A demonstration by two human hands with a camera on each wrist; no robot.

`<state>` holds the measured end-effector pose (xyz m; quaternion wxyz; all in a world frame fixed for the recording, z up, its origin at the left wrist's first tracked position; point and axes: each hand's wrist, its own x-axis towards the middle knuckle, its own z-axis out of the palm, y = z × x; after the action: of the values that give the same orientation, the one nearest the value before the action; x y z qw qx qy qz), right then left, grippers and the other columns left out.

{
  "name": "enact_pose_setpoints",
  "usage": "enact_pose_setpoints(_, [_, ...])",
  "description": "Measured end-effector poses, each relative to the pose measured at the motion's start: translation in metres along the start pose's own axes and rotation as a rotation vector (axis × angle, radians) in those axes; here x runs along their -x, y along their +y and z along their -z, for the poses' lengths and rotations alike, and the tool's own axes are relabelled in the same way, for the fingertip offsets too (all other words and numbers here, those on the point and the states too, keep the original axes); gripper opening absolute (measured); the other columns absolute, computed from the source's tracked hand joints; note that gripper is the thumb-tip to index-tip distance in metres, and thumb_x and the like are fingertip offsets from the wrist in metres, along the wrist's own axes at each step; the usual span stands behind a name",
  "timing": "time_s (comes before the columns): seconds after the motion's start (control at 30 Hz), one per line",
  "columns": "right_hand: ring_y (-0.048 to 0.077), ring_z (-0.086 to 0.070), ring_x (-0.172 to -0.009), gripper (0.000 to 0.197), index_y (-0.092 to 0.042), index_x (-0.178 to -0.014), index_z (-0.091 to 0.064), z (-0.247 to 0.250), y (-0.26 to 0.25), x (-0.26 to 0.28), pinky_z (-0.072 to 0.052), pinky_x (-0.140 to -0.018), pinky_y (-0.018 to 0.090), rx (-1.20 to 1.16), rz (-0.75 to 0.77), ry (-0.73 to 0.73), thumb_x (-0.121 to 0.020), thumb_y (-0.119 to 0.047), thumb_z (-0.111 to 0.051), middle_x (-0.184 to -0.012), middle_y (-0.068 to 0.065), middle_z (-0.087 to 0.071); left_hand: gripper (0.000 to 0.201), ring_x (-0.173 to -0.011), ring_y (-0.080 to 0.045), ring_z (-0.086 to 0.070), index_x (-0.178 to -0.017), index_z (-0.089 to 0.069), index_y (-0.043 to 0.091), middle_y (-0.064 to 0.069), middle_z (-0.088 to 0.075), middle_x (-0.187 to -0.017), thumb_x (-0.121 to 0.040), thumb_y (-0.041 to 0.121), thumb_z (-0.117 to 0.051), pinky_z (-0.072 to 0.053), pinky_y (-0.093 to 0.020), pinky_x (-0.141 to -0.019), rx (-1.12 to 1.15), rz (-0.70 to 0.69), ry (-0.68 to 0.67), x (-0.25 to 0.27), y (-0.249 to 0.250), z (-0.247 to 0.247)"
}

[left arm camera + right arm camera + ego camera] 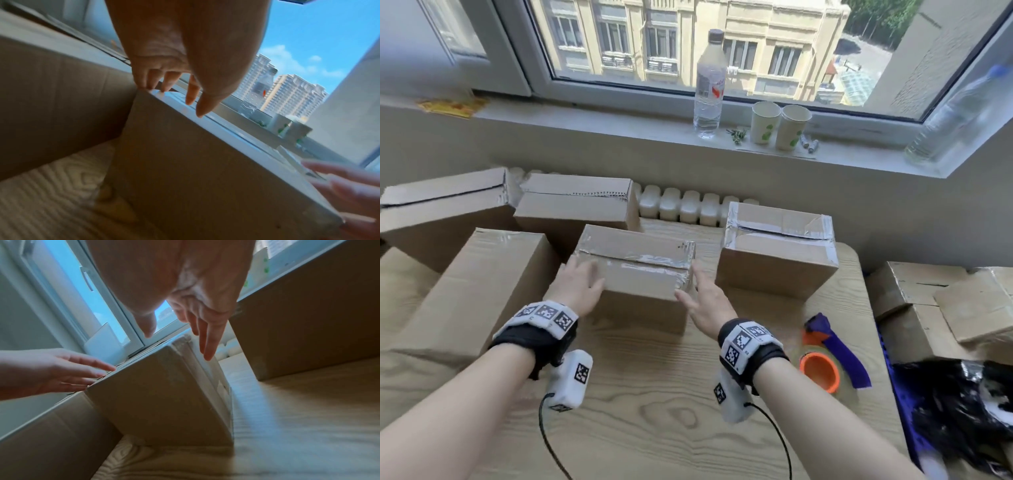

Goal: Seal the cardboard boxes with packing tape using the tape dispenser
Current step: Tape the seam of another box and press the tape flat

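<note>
Both hands flank the middle box (633,263) on the table (654,411): left hand (582,287) and right hand (703,301), fingers straight and released, bracket its ends, likely to shift it. Shiny tape already covers its seam. The tape dispenser (828,353) lies idle at right.

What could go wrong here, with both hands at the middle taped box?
1. Both the left hand and the right hand are open at the ends of the small taped cardboard box; a loose lift could let it slip.
2. The orange and purple tape dispenser lies near the right forearm; a pull back could knock it along the wooden table.
</note>
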<state>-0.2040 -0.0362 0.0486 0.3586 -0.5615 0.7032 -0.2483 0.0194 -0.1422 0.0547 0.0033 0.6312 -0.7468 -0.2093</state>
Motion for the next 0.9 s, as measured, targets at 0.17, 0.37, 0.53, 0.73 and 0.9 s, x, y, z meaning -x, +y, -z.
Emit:
enact_pose_setpoints(0.17, [0.023, -0.045, -0.13, 0.07, -0.021, -0.152, -0.014, -0.029, -0.016, 0.01, -0.031, -0.105, 0.028, -0.09, -0.16, 0.121, -0.096, -0.029, -0.054, -0.145, 0.01, -0.044, 0.04, -0.114, -0.035, -0.053, -0.128, -0.053, 0.019, -0.014, -0.057, -0.126, -0.088, 0.021, -0.059, -0.042, -0.036, -0.091, 0.134, 0.023, 0.061, 0.011, -0.023, 0.012])
enact_pose_setpoints(0.37, [0.022, -0.042, -0.132, 0.065, -0.016, -0.147, -0.03, -0.036, 0.0, 0.042, -0.033, -0.109, 0.03, -0.115, -0.309, 0.353, -0.092, -0.035, -0.059, -0.146, 0.006, -0.044, 0.031, -0.099, -0.026, -0.062, -0.111, -0.066, 0.016, -0.003, -0.07, -0.096, -0.082, 0.028, -0.066, -0.046, -0.033, -0.086, 0.186, -0.056, 0.015, 0.025, -0.027, 0.015])
enact_pose_setpoints(0.53, [0.02, -0.044, -0.13, 0.074, -0.015, -0.146, -0.032, -0.013, 0.033, 0.082, -0.037, -0.108, 0.039, -0.154, -0.416, 0.432, -0.085, -0.039, -0.066, -0.143, 0.004, -0.046, 0.025, -0.084, -0.018, -0.066, -0.098, -0.069, 0.013, 0.003, -0.069, -0.084, -0.077, 0.027, -0.07, -0.052, -0.033, -0.084, 0.253, -0.194, -0.14, 0.04, 0.009, 0.0])
enact_pose_setpoints(0.73, [0.026, -0.04, -0.133, 0.075, -0.012, -0.149, -0.026, 0.044, 0.078, 0.098, -0.034, -0.11, 0.037, -0.13, -0.523, 0.494, -0.087, -0.029, -0.066, -0.146, 0.009, -0.042, 0.027, -0.082, -0.011, -0.063, -0.109, -0.066, 0.018, 0.004, -0.063, -0.102, -0.083, 0.012, -0.064, -0.052, -0.028, -0.073, 0.31, -0.363, -0.274, 0.057, 0.088, -0.029])
enact_pose_setpoints(0.9, [0.029, -0.04, -0.133, 0.074, -0.014, -0.148, -0.026, 0.071, 0.093, 0.081, -0.034, -0.109, 0.042, -0.075, -0.528, 0.485, -0.088, -0.034, -0.063, -0.146, 0.01, -0.041, 0.041, -0.115, -0.015, -0.057, -0.133, -0.05, 0.017, 0.004, -0.054, -0.13, -0.093, 0.012, -0.054, -0.05, -0.025, -0.085, 0.398, -0.372, -0.305, 0.057, 0.111, -0.034])
